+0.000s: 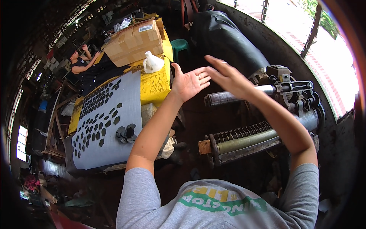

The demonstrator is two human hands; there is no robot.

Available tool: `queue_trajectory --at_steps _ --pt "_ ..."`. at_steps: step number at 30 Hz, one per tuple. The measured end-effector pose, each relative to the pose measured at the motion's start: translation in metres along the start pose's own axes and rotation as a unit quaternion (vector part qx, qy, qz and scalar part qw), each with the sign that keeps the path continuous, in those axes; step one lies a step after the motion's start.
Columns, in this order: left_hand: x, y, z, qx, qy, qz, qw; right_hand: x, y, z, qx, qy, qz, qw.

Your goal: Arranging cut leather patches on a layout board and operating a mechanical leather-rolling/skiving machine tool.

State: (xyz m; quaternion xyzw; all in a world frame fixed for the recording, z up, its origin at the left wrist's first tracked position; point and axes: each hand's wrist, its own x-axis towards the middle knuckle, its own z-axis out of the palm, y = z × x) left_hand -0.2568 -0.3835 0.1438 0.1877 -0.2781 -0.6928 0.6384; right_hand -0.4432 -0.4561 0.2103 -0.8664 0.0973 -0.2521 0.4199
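My left hand (pixel 189 82) is raised in front of me with its palm showing, thumb and fingers stretched out, a ring on one finger. Beside it, my right hand (pixel 230 78) is held flat with the fingers extended. The fingertips of both meet or overlap; I cannot tell whether they touch. Neither hand holds anything. Left of them, a white plastic jug (pixel 153 63) stands on the yellow-covered table (pixel 155 86). A grey sheet (pixel 108 150) there carries many dark pentagon-shaped pieces (pixel 100 126) and a small crumpled dark heap (pixel 126 133).
A taped cardboard box (pixel 133 44) sits farther back on the table, where another person (pixel 81 65) works. At my right is a roller machine (pixel 244 143) with metal rollers and gears. Beyond it lies a black-covered bulk (pixel 228 38). A green stool (pixel 179 46) stands behind the table.
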Motion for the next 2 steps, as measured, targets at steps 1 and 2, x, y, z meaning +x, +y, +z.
queue_trajectory --at_steps 1,2 --pt "0.008 -0.002 0.003 0.052 -0.035 0.064 0.996 0.007 -0.003 0.024 0.007 -0.007 0.035 0.999" --pt "0.02 0.005 0.005 -0.048 0.106 0.065 0.991 0.014 -0.007 0.051 0.002 -0.015 0.036 0.999"
